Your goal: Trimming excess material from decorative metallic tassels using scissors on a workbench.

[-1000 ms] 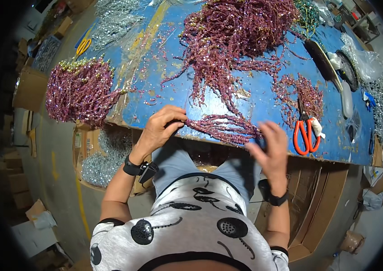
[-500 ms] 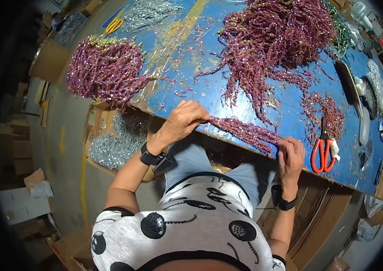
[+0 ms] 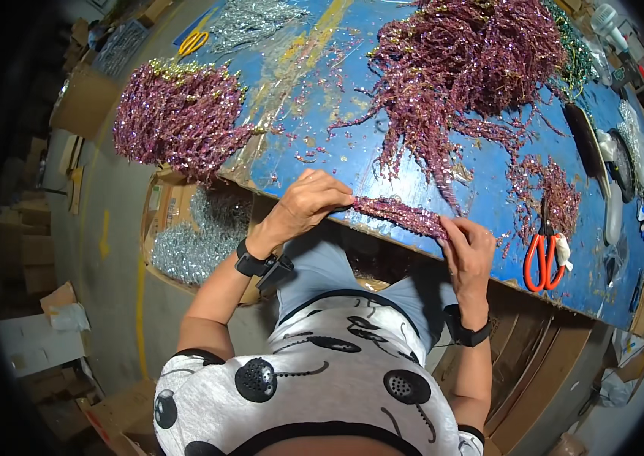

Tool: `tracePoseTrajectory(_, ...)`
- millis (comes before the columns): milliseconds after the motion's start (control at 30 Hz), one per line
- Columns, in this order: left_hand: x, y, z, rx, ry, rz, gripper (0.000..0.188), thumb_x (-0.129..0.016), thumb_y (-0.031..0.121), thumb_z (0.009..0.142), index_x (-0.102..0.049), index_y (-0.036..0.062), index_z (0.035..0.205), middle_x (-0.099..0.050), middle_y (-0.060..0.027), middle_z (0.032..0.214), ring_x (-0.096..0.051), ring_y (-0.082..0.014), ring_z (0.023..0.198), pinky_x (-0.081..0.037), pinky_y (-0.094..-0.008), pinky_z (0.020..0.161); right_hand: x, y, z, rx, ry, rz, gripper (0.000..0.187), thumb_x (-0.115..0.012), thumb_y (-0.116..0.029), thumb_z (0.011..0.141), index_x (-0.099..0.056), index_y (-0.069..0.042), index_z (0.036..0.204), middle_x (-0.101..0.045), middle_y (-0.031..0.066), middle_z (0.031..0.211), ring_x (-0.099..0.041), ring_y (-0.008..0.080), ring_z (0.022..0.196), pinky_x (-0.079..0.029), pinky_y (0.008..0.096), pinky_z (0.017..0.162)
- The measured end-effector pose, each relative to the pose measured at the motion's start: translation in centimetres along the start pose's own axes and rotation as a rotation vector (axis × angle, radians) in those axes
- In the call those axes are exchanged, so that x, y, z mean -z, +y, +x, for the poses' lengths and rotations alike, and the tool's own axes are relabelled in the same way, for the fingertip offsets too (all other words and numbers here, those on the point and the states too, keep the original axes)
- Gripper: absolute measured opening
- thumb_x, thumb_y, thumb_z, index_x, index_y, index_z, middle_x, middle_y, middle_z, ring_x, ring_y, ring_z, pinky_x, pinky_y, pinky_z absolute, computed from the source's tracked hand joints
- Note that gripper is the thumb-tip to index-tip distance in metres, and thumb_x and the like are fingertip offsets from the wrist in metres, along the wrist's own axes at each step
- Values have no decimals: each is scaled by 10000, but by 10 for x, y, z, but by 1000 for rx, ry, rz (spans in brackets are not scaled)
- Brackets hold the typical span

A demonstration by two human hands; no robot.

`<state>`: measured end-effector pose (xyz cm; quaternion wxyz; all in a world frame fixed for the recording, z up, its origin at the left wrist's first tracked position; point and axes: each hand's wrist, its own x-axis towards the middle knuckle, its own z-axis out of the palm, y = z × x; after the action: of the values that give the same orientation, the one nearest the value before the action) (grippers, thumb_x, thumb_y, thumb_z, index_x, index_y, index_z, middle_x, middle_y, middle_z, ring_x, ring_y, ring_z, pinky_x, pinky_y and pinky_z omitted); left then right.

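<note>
A small bundle of glittery pink strands [image 3: 400,216] stretches along the near edge of the blue table. My left hand [image 3: 310,204] pinches its left end, fingers pressed together. My right hand [image 3: 469,254] is closed round the other end, thumb and fingers together. Beyond the bundle, loose strands hang toward me from a large heap of pink glitter strands [image 3: 474,64]. Right of my right hand lie red-handled scissors [image 3: 541,262], beside a small pile of pink strand bits [image 3: 548,190].
A tidy pile of pink strands [image 3: 181,118] overhangs the table's left edge. Yellow-handled scissors [image 3: 194,42] and silver strands [image 3: 257,23] lie at the far left. Below, a cardboard box holds silver tinsel [image 3: 200,243]. A dark brush-like tool [image 3: 588,144] lies on the right.
My right hand has moved left and slightly up, nearer my left hand. The bundle between them looks narrower and more gathered. My left hand has hardly moved.
</note>
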<state>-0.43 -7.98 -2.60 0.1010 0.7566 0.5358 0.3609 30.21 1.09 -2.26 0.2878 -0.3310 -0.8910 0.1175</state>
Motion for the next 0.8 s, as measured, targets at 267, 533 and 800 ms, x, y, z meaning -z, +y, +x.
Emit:
tracePoseTrajectory(267, 1, -4, -1, -34, -19, 15, 155, -681, 41, 793, -691, 78, 943, -685, -28, 958, -614, -216, 856, -421, -329, 765, 20, 21, -13, 1, -18, -59, 404, -727, -4, 720, -662, -97, 1108, -624, 53, 956, -568, 246, 896, -409, 372, 822)
tracePoseTrajectory(533, -1, -4, -1, -18, 2, 12, 156, -675, 31, 787, -697, 78, 934, -686, -26, 956, -610, -214, 855, -425, -331, 764, 52, 13, 1, -172, -154, 258, 409, -720, -92, 755, -629, -50, 1152, -604, 124, 1121, -550, 308, 1050, -414, 390, 925)
tracePoseTrajectory(800, -2, -5, -3, -42, 1, 21, 180, -649, 24, 790, -694, 83, 953, -683, -19, 958, -616, -208, 880, -434, -324, 776, -29, -32, 52, 79, -289, 391, 298, -707, -101, 787, -588, -39, 1053, -557, 125, 939, -551, 316, 875, -455, 398, 769)
